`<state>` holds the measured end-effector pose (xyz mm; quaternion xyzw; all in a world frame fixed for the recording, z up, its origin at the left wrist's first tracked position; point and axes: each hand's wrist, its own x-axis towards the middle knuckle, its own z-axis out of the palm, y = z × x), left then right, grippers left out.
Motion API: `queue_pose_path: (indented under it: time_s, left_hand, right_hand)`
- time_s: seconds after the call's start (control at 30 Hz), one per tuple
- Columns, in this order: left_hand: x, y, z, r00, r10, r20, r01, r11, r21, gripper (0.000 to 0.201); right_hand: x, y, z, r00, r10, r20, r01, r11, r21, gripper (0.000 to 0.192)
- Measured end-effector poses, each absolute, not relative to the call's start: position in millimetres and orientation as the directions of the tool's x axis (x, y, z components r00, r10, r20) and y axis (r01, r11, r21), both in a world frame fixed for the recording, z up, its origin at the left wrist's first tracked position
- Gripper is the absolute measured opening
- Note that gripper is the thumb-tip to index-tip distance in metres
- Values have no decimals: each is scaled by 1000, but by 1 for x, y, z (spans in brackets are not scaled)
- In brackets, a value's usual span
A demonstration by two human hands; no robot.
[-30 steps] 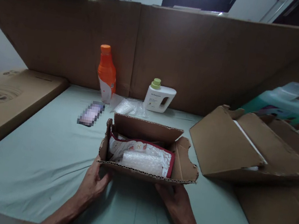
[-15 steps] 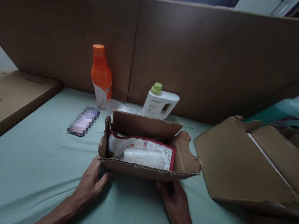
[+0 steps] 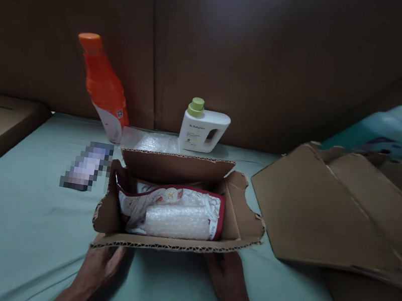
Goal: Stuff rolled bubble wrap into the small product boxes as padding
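1. The open cardboard box (image 3: 180, 208) sits on the pale green sheet (image 3: 21, 224) just in front of the person, its near wall toward the camera and its flaps splayed, with torn, ragged edges.
2. Inside lies a red-edged printed pouch (image 3: 174, 199) with a bubble-wrapped bundle (image 3: 176, 222) on top of it; both lie below the rim.
3. The left hand (image 3: 98, 271) is at the near left bottom corner of the box, fingers tucked under the front flap. The right hand (image 3: 225, 276) meets the near wall right of centre. The flap hides the fingertips, so I cannot tell whether either grip is closed on the cardboard or merely resting against it.
4. Handling, as a judgement: the box looks light and thin-walled, and the torn corrugated flaps would bend or rip if pulled. Holding it by the base or the lower corners would be sounder than by the flaps. The padding suggests something fragile inside, and the loose contents could slide if the box tilts.
5. Behind the box are a clear bubble-wrap bag (image 3: 152, 142), a leaning orange bottle (image 3: 102, 86) and a white jug with a green cap (image 3: 202, 130).
6. To the left lies a blurred flat object (image 3: 86, 165); to the right, flattened cardboard (image 3: 332, 212); behind it all, a tall cardboard wall (image 3: 240, 50).
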<state>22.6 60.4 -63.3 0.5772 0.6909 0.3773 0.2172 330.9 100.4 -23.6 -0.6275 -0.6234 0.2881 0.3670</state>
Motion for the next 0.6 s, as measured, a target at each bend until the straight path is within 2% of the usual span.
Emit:
queue_pose_path:
  time_s: [0.27,0.5,0.6]
  left_hand:
    - [31,73,-36,-172,958,229,663,-59,746,29]
    - [28,73,-35,-166,968,188,616,-47,786,31]
    - [29,74,-35,-159,969,188,588,-60,807,31]
  right_hand:
    - [324,100,-15,35,991,132,573,89,-814,35]
    - [316,99,-18,37,991,128,585,83,-807,29]
    - [326,97,-3,-7,993,118,580,100,-809,31]
